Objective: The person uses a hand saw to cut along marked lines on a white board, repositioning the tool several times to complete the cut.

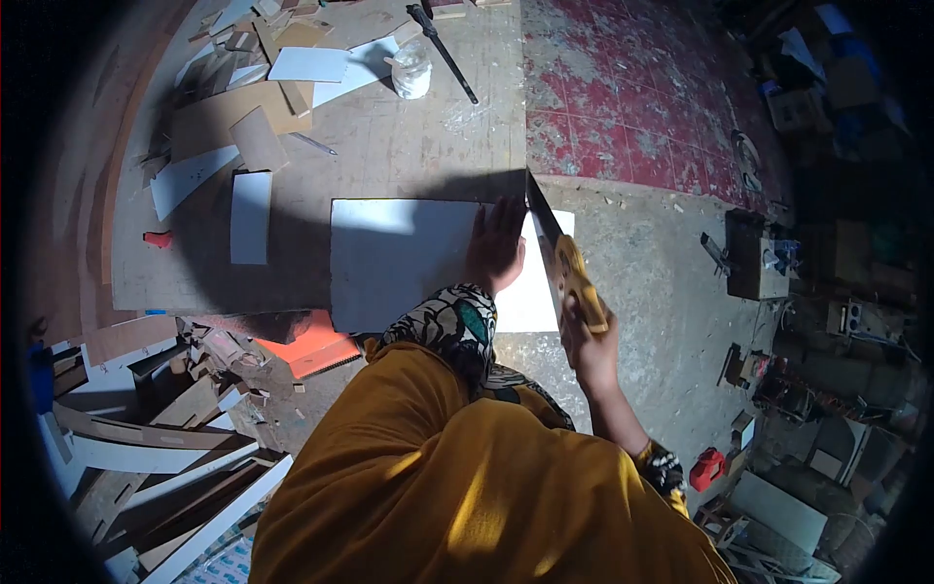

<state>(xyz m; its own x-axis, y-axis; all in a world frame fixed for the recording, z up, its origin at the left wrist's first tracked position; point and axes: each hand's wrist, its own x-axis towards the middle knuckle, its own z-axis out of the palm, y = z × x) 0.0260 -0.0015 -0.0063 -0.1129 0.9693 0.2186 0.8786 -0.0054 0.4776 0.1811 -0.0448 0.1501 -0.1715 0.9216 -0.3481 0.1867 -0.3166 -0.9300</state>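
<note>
A white board (389, 248) lies on the worktable and reaches past the table's right edge. My left hand (498, 248) rests flat on it near that edge, fingers stretched out and pointing away from me. In my right hand (593, 355) is the handle of a handsaw (576, 274), fingers wrapped round it. The dark saw blade slants up and to the left, crossing the board's far edge just right of my left fingers. Whether its teeth are in a cut cannot be made out.
On the worktable (360, 175) lie wood and board offcuts (258, 136), a narrow white strip (251, 219), a pen-like tool (314, 144), a white jar (411, 73) and a dark bar (448, 58). Scrap boards (156, 448) pile at lower left. A red object (707, 469) sits on the floor.
</note>
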